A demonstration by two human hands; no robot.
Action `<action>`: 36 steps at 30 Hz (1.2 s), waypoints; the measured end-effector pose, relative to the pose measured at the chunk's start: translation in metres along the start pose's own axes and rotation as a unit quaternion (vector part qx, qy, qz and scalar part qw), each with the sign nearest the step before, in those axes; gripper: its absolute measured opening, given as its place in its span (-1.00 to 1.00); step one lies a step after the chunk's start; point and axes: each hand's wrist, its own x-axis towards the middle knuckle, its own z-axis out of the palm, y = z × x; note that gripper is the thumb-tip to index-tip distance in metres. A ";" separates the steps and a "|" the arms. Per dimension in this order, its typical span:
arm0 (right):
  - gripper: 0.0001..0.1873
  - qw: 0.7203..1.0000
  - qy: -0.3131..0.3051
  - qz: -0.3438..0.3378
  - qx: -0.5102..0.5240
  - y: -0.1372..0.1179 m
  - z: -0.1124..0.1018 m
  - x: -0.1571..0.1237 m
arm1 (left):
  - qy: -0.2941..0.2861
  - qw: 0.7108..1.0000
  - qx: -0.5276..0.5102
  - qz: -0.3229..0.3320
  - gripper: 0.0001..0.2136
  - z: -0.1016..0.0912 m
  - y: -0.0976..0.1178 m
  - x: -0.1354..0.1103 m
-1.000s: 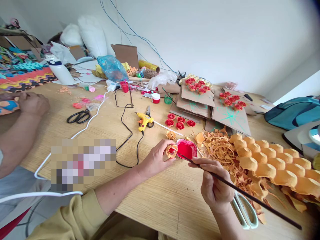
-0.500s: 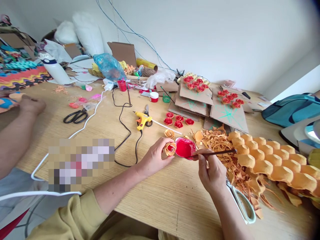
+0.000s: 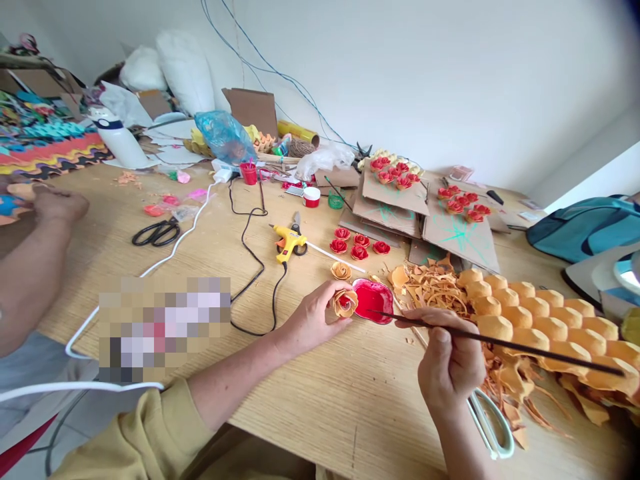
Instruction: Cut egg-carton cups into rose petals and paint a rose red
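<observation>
My left hand (image 3: 320, 313) pinches an orange egg-carton rose (image 3: 345, 303) whose centre is red. Right beside it lies a small dish of red paint (image 3: 373, 300). My right hand (image 3: 450, 357) is closed round a long dark paintbrush (image 3: 500, 342), its tip down in the paint and its handle pointing right. An unpainted orange rose (image 3: 341, 271) sits just behind the held one. Several red roses (image 3: 359, 252) stand in a group farther back on the table.
Orange egg cartons (image 3: 530, 307) and cut scraps (image 3: 435, 287) cover the right side, with pale-handled scissors (image 3: 493, 423) near my right wrist. A yellow glue gun (image 3: 289, 243) lies centre-left. Cardboard sheets (image 3: 455, 230) bear more red roses. Another person's hand (image 3: 60, 203) is far left.
My right hand has moved right and toward me. The brush has swung so its handle reaches farther right, its tip still in the paint dish. My left hand keeps the rose in nearly the same place.
</observation>
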 end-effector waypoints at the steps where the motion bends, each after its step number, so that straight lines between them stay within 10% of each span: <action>1: -0.85 1.000 0.000 -0.012 0.029 -0.002 0.002 -0.001 | -0.005 1.000 0.004 0.006 -0.54 0.000 -0.001 0.000; 19: -0.68 0.965 -0.252 -0.070 -0.018 -0.010 0.005 -0.010 | -0.048 0.997 0.036 0.054 -0.56 0.004 -0.003 -0.002; 36: -0.71 0.965 -0.249 -0.068 -0.038 -0.014 0.004 -0.006 | -0.050 0.996 0.042 0.059 -0.58 0.005 -0.003 -0.002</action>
